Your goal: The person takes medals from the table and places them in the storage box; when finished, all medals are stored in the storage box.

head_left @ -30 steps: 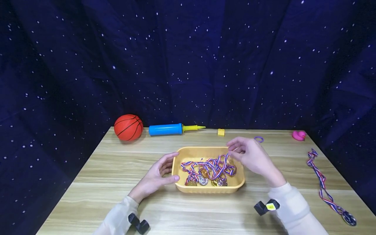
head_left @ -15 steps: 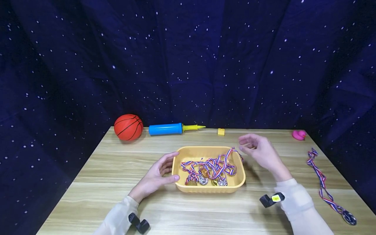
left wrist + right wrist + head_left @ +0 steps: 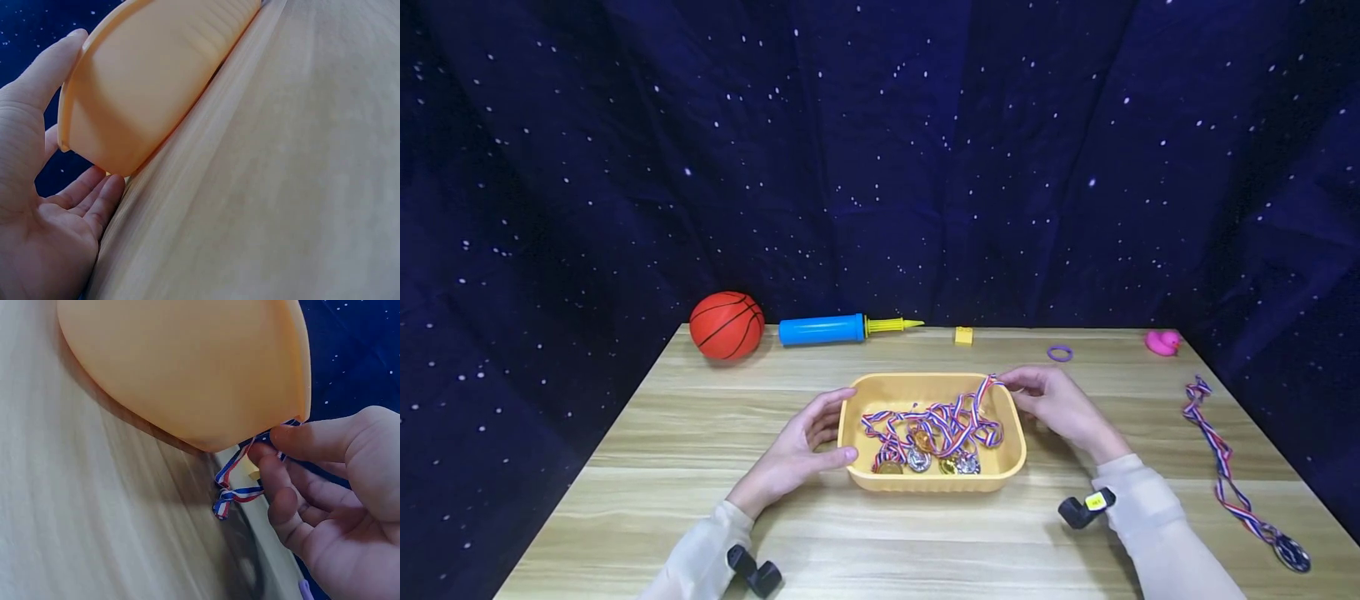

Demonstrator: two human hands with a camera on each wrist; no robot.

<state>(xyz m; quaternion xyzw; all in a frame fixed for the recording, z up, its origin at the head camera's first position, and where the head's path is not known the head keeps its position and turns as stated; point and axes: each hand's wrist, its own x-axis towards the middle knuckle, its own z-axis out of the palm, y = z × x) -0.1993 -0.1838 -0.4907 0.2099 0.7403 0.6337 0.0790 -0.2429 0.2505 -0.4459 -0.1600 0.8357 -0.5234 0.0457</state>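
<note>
A yellow plastic basket (image 3: 925, 483) stands in the middle of the table, holding several medals (image 3: 919, 459) on tangled red, white and blue ribbons. My left hand (image 3: 801, 454) holds its left end; in the left wrist view the thumb lies at the rim and the fingers touch the lower corner. One medal ribbon (image 3: 980, 402) runs up over the back right rim. Outside that rim, my right hand (image 3: 1060, 408) pinches the ribbon between thumb and index finger, and a knotted ribbon end (image 3: 223, 503) hangs below the fingers in the right wrist view.
Along the back edge lie a red basketball (image 3: 727, 326), a blue pump (image 3: 822, 330), a yellow toy block (image 3: 963, 335), a purple ring (image 3: 1060, 353) and a pink rubber duck (image 3: 1162, 342). Another medal (image 3: 1292, 553) with its ribbon stretches down the right side.
My right hand moved right, off the basket's back right corner, leaving the ribbon draped over the rim. It then came back left and down and took hold of that ribbon. The left hand stayed put.
</note>
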